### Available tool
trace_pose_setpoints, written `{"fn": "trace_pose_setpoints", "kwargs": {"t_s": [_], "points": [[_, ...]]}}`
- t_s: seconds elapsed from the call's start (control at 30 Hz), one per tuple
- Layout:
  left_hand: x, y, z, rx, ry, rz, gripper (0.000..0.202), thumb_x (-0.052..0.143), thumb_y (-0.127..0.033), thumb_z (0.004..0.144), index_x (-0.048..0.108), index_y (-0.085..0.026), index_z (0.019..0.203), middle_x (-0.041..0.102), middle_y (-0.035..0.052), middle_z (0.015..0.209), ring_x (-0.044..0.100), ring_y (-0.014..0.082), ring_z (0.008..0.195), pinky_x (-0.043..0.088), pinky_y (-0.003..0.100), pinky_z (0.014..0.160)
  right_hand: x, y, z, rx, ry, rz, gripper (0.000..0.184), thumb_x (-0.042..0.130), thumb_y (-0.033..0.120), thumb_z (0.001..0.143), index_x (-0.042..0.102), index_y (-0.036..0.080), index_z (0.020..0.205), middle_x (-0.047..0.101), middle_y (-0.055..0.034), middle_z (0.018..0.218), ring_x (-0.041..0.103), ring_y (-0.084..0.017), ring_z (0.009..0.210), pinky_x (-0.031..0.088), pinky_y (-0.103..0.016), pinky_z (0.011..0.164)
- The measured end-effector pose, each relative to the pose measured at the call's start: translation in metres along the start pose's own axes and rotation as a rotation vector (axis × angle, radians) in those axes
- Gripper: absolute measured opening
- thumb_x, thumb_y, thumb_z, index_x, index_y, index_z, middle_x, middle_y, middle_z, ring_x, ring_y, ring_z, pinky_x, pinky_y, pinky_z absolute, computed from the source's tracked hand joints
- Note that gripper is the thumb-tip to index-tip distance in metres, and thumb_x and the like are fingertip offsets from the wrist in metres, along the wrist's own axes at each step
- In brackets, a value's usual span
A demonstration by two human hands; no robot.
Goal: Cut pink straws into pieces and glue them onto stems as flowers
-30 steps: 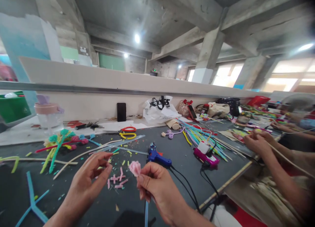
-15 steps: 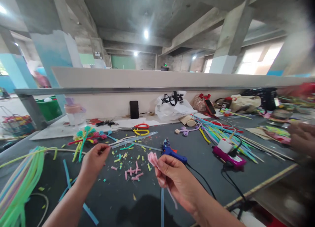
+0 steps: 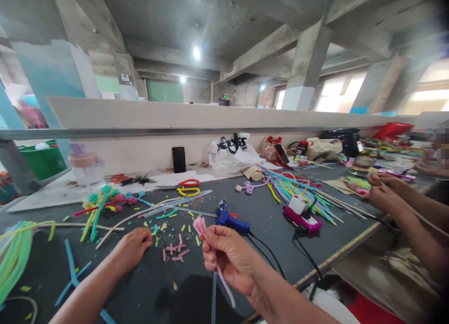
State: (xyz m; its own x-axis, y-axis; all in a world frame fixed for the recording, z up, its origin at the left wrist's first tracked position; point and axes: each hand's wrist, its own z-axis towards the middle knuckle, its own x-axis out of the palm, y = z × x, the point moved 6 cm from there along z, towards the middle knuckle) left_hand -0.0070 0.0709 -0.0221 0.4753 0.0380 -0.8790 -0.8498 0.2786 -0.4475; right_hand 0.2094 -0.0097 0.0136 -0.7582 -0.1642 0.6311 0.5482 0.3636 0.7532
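Observation:
My right hand [image 3: 224, 251] is closed in a pinch around a pink fuzzy pipe-cleaner flower [image 3: 199, 226], whose pale stem [image 3: 224, 286] hangs below the fingers. My left hand [image 3: 135, 243] rests low over the table with its fingers curled in; whatever they may hold is hidden. Between the hands lie short pink pieces [image 3: 175, 249], with yellow and green snippets around them. A cream pipe cleaner [image 3: 121, 223] runs just behind my left hand. The blue glue gun [image 3: 233, 221] lies beyond my right hand.
Scissors [image 3: 189, 187] with red and yellow handles lie behind clear sticks [image 3: 182, 203]. Finished coloured stems [image 3: 105, 202] are at left, beside a bundle of green pipe cleaners [image 3: 14, 254]. A purple power strip [image 3: 303, 220] sits at right, near a co-worker's hands [image 3: 386, 193].
My left hand has drawn back toward me from the sticks and lowered. My right hand still pinches the pink flower. The view has turned right, showing more of the co-worker.

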Motion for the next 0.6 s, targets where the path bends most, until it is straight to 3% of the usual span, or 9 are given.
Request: {"fn": "trace_pose_setpoints", "kwargs": {"t_s": [0.1,0.23,0.43,0.6], "points": [[-0.003,-0.003,0.000,-0.092,-0.079,-0.251,0.010,0.044,-0.026,0.067,0.044,-0.021,0.059,0.047,-0.0052,0.049,0.046,0.0133,0.051,0.035,0.023,0.052,-0.002,0.002,-0.003,-0.008,-0.056,0.000,0.030,0.078,0.024,0.059,0.052,0.013,0.065,0.057,0.0014,0.052,0.046,-0.005,0.041,0.030,-0.019,0.044],[0.000,-0.019,-0.003,-0.198,-0.002,-0.619,0.020,0.051,-0.036,0.061,0.050,-0.020,0.073,0.045,-0.0080,0.047,0.045,0.0119,0.042,0.034,0.021,0.039,-0.009,0.004,-0.004,-0.024,-0.129,0.017,0.025,0.076,0.022,0.061,0.053,0.014,0.068,0.057,0.0019,0.052,0.048,-0.006,0.043,0.033,-0.018,0.043],[-0.005,-0.067,-0.004,-0.144,0.159,-0.721,0.026,0.054,-0.035,0.064,0.053,-0.016,0.082,0.054,-0.0059,0.046,0.046,0.0099,0.035,0.036,0.021,0.037,-0.017,0.002,0.003,0.005,-0.143,0.086,0.015,0.068,0.017,0.068,0.055,0.013,0.072,0.058,0.0017,0.055,0.050,-0.006,0.042,0.037,-0.018,0.042],[0.014,-0.096,-0.007,-0.169,0.301,-0.860,0.024,0.057,-0.028,0.065,0.055,-0.016,0.085,0.062,-0.0015,0.052,0.053,0.0124,0.038,0.037,0.021,0.039,-0.020,0.001,0.005,0.019,-0.193,0.099,0.007,0.061,0.015,0.073,0.055,0.012,0.073,0.057,0.0016,0.054,0.050,-0.006,0.040,0.038,-0.017,0.040]]}}
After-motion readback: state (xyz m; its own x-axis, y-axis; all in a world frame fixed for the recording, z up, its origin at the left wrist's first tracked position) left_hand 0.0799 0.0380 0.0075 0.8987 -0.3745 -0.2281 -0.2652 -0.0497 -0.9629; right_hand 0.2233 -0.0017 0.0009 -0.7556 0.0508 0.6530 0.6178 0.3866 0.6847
